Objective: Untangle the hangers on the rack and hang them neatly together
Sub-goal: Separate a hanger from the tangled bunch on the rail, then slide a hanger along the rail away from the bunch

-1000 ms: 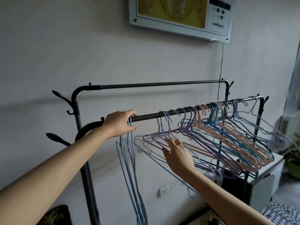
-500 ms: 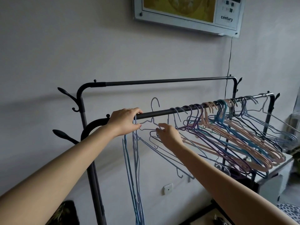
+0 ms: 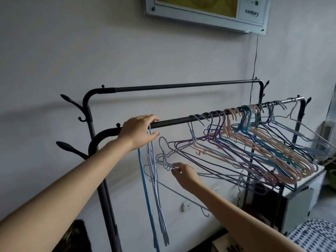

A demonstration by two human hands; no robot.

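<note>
The left hand (image 3: 138, 130) curls over the near rail (image 3: 174, 122) of the rack at its left end, pinching several blue hangers (image 3: 154, 188) that dangle straight down. The right hand (image 3: 183, 172) pinches a loose pale hanger (image 3: 164, 157) below the rail. The other hangers (image 3: 254, 142) crowd the rail's right half.

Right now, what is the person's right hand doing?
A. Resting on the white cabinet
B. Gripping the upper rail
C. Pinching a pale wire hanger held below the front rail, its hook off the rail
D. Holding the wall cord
C: the right hand pinches a pale wire hanger whose hook hangs free below the front rail.
</note>
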